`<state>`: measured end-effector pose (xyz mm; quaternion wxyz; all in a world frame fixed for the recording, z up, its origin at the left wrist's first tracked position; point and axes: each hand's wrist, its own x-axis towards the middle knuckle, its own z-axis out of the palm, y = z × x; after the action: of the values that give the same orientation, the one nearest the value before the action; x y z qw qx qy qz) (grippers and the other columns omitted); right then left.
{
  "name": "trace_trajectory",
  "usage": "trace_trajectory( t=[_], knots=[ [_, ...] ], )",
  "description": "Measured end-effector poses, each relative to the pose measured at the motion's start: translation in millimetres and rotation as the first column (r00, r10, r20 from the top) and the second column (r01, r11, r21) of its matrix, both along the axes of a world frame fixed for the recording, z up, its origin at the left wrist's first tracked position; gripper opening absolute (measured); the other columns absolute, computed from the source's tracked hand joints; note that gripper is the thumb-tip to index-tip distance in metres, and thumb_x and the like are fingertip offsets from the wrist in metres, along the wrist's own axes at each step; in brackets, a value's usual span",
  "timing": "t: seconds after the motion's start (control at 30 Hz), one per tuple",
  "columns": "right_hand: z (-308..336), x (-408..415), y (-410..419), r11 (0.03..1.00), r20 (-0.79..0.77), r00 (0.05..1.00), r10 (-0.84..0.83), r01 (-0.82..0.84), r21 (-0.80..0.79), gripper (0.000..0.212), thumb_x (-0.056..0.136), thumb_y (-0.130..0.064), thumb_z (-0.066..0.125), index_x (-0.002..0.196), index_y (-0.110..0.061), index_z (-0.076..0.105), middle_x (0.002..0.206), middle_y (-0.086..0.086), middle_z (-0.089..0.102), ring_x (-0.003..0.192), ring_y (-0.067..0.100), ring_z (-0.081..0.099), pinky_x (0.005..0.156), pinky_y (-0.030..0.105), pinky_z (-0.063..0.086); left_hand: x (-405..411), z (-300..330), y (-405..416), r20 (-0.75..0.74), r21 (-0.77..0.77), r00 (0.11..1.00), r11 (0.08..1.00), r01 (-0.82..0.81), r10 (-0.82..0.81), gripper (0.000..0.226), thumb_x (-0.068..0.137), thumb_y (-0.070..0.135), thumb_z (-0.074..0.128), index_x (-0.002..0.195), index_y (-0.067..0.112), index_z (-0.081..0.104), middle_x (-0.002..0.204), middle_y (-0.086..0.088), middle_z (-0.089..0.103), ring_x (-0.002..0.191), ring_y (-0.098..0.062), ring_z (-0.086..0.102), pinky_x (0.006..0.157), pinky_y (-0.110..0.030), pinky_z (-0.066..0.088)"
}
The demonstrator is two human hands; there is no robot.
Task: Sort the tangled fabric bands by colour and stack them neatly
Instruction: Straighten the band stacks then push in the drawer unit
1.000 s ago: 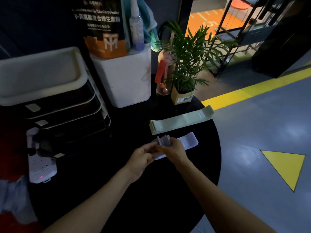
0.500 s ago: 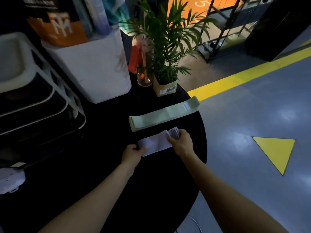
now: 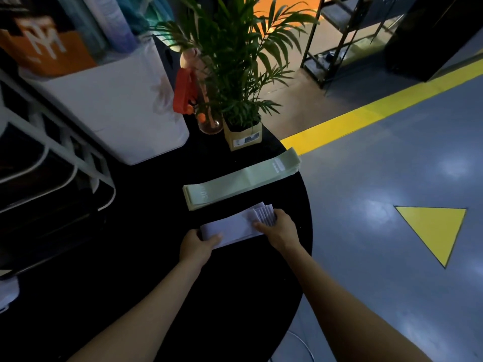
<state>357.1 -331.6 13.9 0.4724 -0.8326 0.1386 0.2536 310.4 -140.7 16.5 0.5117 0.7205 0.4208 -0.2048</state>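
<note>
A stack of pale lilac fabric bands (image 3: 236,226) lies flat on the round black table (image 3: 235,296), near its right edge. My left hand (image 3: 196,246) grips the stack's left end, thumb on top. My right hand (image 3: 279,231) holds the right end, where several band edges fan out above my fingers. Just behind it lies a neat stack of pale green bands (image 3: 240,178), stretched from left to the table's right rim and touched by neither hand.
A potted palm (image 3: 243,131) in a paper-wrapped pot and a glass vase (image 3: 209,124) stand at the table's back. A white bin (image 3: 117,108) and a white tiered rack (image 3: 52,158) crowd the left. Grey floor with a yellow line lies to the right.
My hands have drawn apart along the lilac bands, from bunched together at the left end to one at each end. The lilac stack now lies straighter. The camera has moved closer.
</note>
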Motion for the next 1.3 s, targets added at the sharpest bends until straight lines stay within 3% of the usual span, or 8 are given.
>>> trace_trajectory(
  t=[0.17, 0.37, 0.53, 0.67, 0.87, 1.1, 1.3],
  knots=[
    [-4, 1, -5, 0.995, -0.007, 1.0, 0.019, -0.019, 0.095, 0.035, 0.08, -0.018, 0.072, 0.108, -0.002, 0.059, 0.092, 0.008, 0.061, 0.081, 0.019, 0.058, 0.07, 0.026, 0.045, -4, -1, 1, 0.025, -0.018, 1.0, 1.0, 0.014, -0.014, 0.063, 0.079, 0.028, 0.075, 0.131, 0.003, 0.05, 0.129, -0.016, 0.057, 0.113, -0.033, 0.058, 0.096, -0.045, 0.048],
    [-3, 5, -7, 0.983, -0.061, 0.996, 0.062, -0.051, 0.175, 0.019, 0.081, -0.01, 0.07, 0.098, -0.005, 0.061, 0.074, -0.003, 0.057, 0.067, 0.009, 0.055, 0.06, 0.018, 0.043, -1, -1, 2, 0.037, -0.108, 0.999, 0.994, 0.0, 0.004, 0.06, 0.084, 0.016, 0.069, 0.136, 0.002, 0.043, 0.137, -0.015, 0.05, 0.121, -0.032, 0.052, 0.096, -0.039, 0.045],
    [-6, -2, -2, 0.989, 0.021, 0.999, 0.031, -0.034, 0.142, 0.021, 0.08, -0.011, 0.07, 0.096, -0.003, 0.06, 0.079, 0.003, 0.058, 0.07, 0.014, 0.055, 0.059, 0.019, 0.043, -2, -2, 1, 0.027, -0.125, 0.999, 0.991, -0.038, 0.042, 0.063, 0.083, 0.015, 0.069, 0.138, 0.004, 0.04, 0.141, -0.014, 0.046, 0.124, -0.033, 0.049, 0.102, -0.045, 0.043],
    [-7, -10, -2, 0.988, 0.045, 0.999, -0.009, 0.001, 0.156, 0.025, 0.082, -0.014, 0.069, 0.102, -0.003, 0.057, 0.076, -0.004, 0.054, 0.066, 0.006, 0.051, 0.057, 0.015, 0.04, -5, -1, 0, 0.039, -0.108, 0.999, 0.994, -0.011, 0.015, 0.059, 0.083, 0.014, 0.069, 0.134, 0.005, 0.042, 0.136, -0.014, 0.048, 0.12, -0.032, 0.051, 0.098, -0.043, 0.045],
    [1, -21, 1, 0.981, 0.034, 0.998, -0.046, 0.039, 0.191, 0.026, 0.081, -0.013, 0.071, 0.1, -0.002, 0.057, 0.081, 0.003, 0.058, 0.072, 0.015, 0.056, 0.061, 0.02, 0.044, -13, 6, 6, 0.086, -0.138, 0.995, 0.988, 0.064, -0.052, 0.055, 0.085, 0.011, 0.067, 0.134, 0.006, 0.042, 0.131, -0.015, 0.052, 0.116, -0.031, 0.054, 0.089, -0.04, 0.047],
    [30, -36, 29, 0.975, 0.068, 0.994, -0.083, 0.067, 0.213, 0.027, 0.079, -0.013, 0.072, 0.099, 0.001, 0.059, 0.084, 0.009, 0.061, 0.08, 0.021, 0.06, 0.074, 0.035, 0.05, -25, 41, 38, 0.198, -0.089, 0.972, 0.985, 0.149, -0.129, 0.055, 0.082, 0.013, 0.071, 0.131, 0.007, 0.046, 0.128, -0.013, 0.056, 0.115, -0.028, 0.056, 0.098, -0.045, 0.046],
    [74, -36, 79, 0.973, 0.153, 0.987, -0.056, 0.019, 0.23, 0.025, 0.08, -0.013, 0.072, 0.095, 0.002, 0.059, 0.075, 0.003, 0.057, 0.075, 0.018, 0.057, 0.069, 0.03, 0.045, -33, 90, 97, 0.296, -0.139, 0.943, 0.97, 0.201, -0.152, 0.05, 0.085, 0.015, 0.067, 0.13, 0.011, 0.046, 0.125, -0.009, 0.056, 0.111, -0.024, 0.057, 0.09, -0.037, 0.048]
  ],
)
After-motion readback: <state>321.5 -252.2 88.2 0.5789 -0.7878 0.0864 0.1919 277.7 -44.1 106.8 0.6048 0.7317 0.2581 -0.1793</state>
